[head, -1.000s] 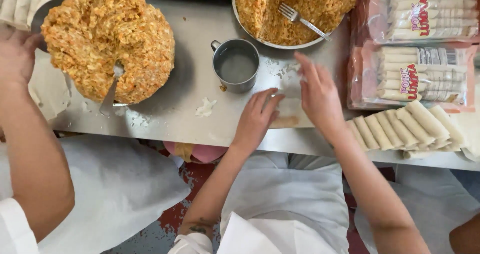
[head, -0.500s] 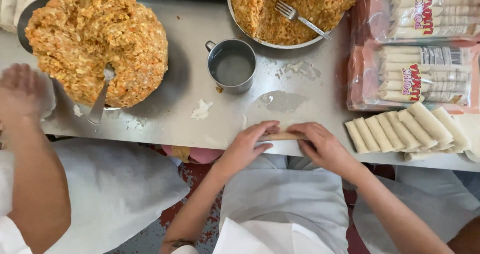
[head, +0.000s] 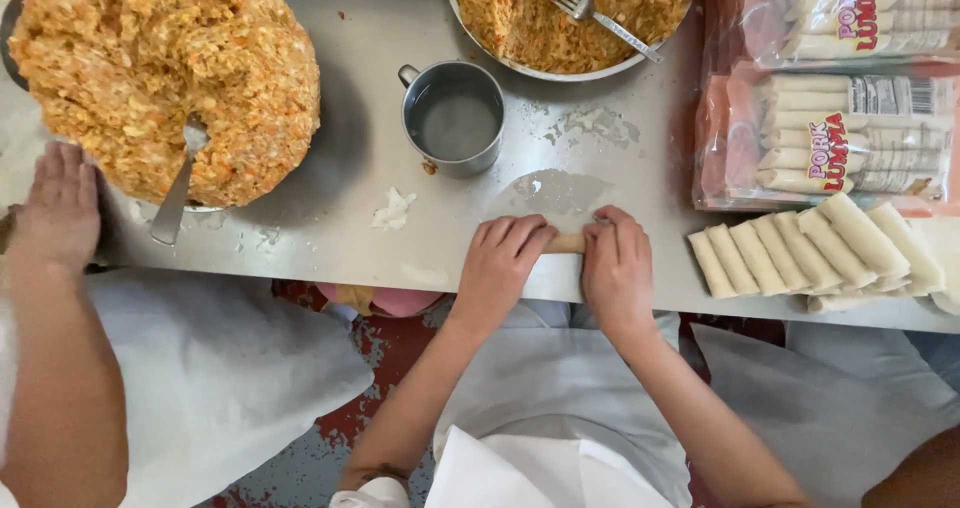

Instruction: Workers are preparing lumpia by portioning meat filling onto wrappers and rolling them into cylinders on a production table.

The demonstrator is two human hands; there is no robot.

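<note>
Pressing flat on the spring roll (head: 567, 242) at the near table edge, left hand (head: 503, 258) and right hand (head: 617, 264) cover its ends; uneven pressure could tear the wrapper, I'd guess, spilling filling.

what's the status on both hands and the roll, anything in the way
Left hand and right hand flat on thin pale wrapper roll, near steel table edge. Round metal water cup just beyond, apart. Finished rolls to the right.
</note>
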